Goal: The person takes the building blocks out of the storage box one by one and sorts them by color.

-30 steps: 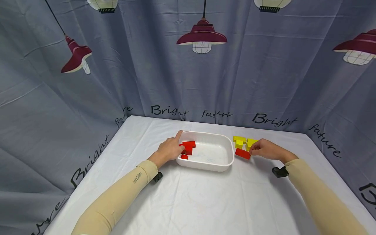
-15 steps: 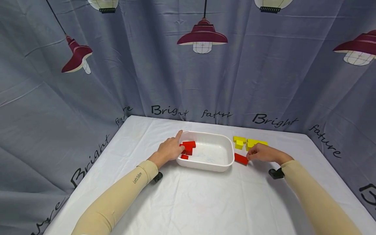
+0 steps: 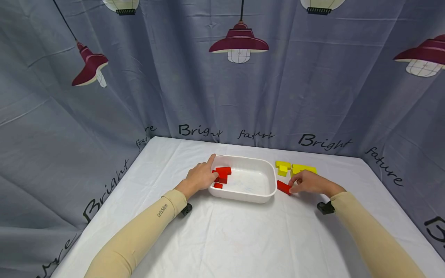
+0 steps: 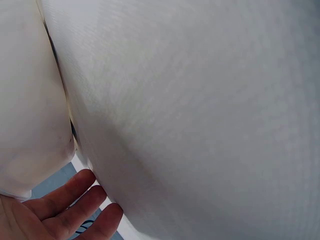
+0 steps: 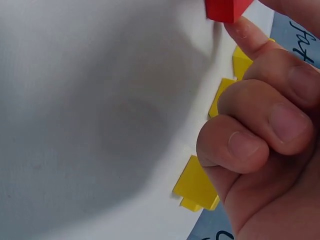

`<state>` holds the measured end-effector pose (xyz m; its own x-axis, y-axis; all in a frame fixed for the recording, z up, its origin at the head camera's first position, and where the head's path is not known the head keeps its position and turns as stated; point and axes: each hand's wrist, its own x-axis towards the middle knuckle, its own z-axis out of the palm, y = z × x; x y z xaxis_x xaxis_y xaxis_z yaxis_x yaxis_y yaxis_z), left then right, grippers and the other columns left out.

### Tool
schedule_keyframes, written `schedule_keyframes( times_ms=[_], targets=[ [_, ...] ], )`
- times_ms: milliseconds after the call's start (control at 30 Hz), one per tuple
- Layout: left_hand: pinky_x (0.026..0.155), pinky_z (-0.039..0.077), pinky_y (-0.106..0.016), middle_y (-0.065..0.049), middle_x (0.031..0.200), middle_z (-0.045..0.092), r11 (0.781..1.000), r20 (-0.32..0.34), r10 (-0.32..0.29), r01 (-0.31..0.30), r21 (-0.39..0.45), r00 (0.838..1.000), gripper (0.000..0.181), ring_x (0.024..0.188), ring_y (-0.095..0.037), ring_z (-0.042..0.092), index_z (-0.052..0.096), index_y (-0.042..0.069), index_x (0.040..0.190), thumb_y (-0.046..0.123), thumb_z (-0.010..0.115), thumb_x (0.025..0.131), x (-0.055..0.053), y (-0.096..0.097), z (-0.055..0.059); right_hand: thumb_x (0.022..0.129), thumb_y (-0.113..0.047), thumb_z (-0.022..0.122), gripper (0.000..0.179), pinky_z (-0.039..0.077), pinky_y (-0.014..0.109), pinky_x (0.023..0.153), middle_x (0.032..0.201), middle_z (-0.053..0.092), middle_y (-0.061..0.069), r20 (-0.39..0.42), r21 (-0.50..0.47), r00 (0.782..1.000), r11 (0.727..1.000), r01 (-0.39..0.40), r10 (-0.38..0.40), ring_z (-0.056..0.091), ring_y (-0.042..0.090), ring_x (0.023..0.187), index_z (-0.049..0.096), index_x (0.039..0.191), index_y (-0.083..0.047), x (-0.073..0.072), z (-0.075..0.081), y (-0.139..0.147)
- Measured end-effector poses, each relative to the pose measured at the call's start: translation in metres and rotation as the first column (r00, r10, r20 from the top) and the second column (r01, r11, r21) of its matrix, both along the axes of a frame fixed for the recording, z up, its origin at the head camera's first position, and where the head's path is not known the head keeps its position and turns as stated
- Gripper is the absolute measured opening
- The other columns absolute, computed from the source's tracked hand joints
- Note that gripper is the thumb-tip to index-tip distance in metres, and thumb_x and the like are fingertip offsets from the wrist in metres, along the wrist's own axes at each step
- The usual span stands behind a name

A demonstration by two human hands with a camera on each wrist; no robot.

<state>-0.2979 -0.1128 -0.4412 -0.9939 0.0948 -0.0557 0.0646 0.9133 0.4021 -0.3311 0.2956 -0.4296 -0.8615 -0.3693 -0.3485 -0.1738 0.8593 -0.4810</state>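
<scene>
My left hand [image 3: 201, 177] holds the left end of a white plastic tray [image 3: 243, 196], thumb over the rim and index finger along it. Fingers [image 4: 75, 200] lie against its outer wall in the left wrist view. Several red blocks [image 3: 224, 170] sit inside the tray's left part, partly behind the thumb. My right hand [image 3: 311, 182] is at the right end of another red block [image 3: 284, 187], which lies on the cloth close to the tray's right wall. Thumb and index finger are at this block [image 5: 222, 10] in the right wrist view; the other fingers are curled.
Yellow blocks [image 3: 283, 165] stand on the white tablecloth [image 3: 243, 239] right of the tray; more yellow blocks [image 3: 304, 169] are just behind my right hand. A grey-blue curtain [image 3: 194, 92] hangs behind and at both sides of the table.
My right hand and the red block at it have moved slightly left and toward me, closer to the tray. More of the yellow blocks now shows. The left hand and tray stay put.
</scene>
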Motion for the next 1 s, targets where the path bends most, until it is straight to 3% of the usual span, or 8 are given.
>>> schedule_keyframes(
  times_ms=[200,1000],
  targets=[
    [0.094,0.052,-0.05,-0.012,0.134,0.06,1.0,-0.001,-0.002,0.002,0.001,1.0,0.074,0.117,-0.028,0.059,0.017,0.024,0.162,0.035,0.049,0.096,0.0,0.0,0.0,0.082,-0.025,0.081,0.028,0.034,0.03,0.06,0.071,0.047,0.002,-0.007,-0.013,1.0,1.0,-0.015,0.015,0.046,0.018,0.066,0.073,0.106,-0.013,-0.001,-0.003,-0.002],
    [0.093,0.053,-0.05,-0.012,0.134,0.06,1.0,0.0,-0.006,0.006,0.004,1.0,0.075,0.116,-0.028,0.059,0.017,0.024,0.162,0.036,0.048,0.095,-0.001,-0.001,0.0,0.084,-0.021,0.076,0.03,0.034,0.031,0.062,0.072,0.049,0.003,-0.039,-0.028,0.999,0.999,-0.025,0.024,0.047,0.019,0.07,0.073,0.112,-0.011,0.005,0.01,-0.009]
  ],
)
